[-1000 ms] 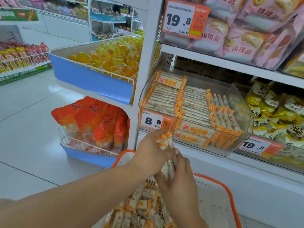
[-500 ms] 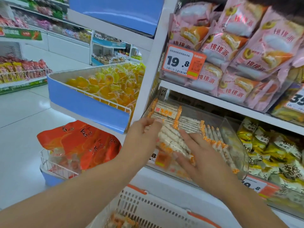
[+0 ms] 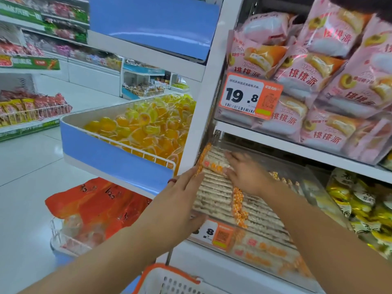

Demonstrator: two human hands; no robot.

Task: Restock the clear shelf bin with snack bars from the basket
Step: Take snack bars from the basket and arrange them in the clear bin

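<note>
The clear shelf bin [image 3: 316, 187] sits on the lower shelf, filled with rows of white snack bars [image 3: 214, 196] with orange-checked ends. My left hand [image 3: 178, 200] reaches in at the bin's left side, its straight fingers against the orange ends of the bars and its thumb by the front wall. Flat on top of the back-left bars lies my right hand [image 3: 248, 172], fingers spread and blurred. Only the rim of the white basket [image 3: 169, 281] with its orange trim shows at the bottom edge; its contents are out of view.
An orange price tag [image 3: 214, 232] hangs on the bin's front. Pink cake packs [image 3: 314, 81] fill the shelf above, yellow bags [image 3: 360, 200] lie to the right. A blue-fronted tray of yellow jellies [image 3: 144, 130] juts out left, with orange bags [image 3: 97, 209] under it.
Both hands lifted a bundle of bars from over the basket up into the bin and now lie on the back-left rows. The view tilted upward, so the basket dropped to the bottom edge.
</note>
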